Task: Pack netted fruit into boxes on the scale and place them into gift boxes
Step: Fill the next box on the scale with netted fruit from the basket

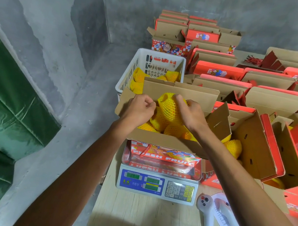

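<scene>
Both hands are gripping one netted fruit (pixel 170 106) above the open box (pixel 161 142) sitting on the scale (pixel 158 185): the left hand (pixel 141 110) is pinching its net, the right hand (pixel 191 114) curling around it. More netted fruit is lying inside the box, below it.

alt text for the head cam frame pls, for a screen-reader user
Two bare hands, left hand and right hand, hold a yellow-netted fruit over an open cardboard box of netted fruit that sits on a digital scale. A white basket with more netted fruit stands behind it, and open red gift boxes crowd the table to the right.
</scene>
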Action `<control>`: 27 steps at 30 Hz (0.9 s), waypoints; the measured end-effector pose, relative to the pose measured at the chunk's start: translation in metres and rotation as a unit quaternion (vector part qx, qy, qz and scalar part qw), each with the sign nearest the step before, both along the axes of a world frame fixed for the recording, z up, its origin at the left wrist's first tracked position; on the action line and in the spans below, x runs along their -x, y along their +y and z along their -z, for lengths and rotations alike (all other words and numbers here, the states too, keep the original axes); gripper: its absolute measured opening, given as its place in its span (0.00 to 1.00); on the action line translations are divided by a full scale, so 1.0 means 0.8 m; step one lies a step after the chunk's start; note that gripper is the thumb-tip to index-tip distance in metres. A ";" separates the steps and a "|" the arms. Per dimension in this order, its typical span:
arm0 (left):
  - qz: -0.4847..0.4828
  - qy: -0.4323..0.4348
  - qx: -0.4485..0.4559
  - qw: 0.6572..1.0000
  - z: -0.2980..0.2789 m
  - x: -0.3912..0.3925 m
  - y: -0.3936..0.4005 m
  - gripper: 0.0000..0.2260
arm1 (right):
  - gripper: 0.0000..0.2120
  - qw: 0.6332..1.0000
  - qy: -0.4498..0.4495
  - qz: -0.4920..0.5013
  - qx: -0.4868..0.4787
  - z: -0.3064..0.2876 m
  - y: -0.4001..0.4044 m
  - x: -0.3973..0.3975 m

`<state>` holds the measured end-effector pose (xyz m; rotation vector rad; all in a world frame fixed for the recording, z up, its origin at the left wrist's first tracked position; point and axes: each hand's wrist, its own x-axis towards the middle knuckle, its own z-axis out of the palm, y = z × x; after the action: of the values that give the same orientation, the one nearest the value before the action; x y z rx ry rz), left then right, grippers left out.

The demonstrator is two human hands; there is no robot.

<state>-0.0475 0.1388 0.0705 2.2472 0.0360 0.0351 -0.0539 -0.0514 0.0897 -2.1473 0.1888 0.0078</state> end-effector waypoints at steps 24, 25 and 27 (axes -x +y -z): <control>0.208 0.237 -0.487 0.815 0.023 -0.040 -0.060 0.25 | 0.34 0.999 0.015 0.034 -0.024 0.000 -0.031 0.013; 0.204 0.226 -0.502 0.810 0.021 -0.040 -0.060 0.24 | 0.32 0.999 0.010 0.033 -0.030 0.001 -0.034 0.012; 0.195 0.211 -0.540 0.791 0.012 -0.038 -0.063 0.23 | 0.30 0.999 0.000 0.034 -0.042 0.004 -0.039 0.012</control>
<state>-0.0171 0.0881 0.0613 3.3056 -0.2807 -0.8852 -0.0632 -0.0825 0.0869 -2.0568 0.2566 -0.0239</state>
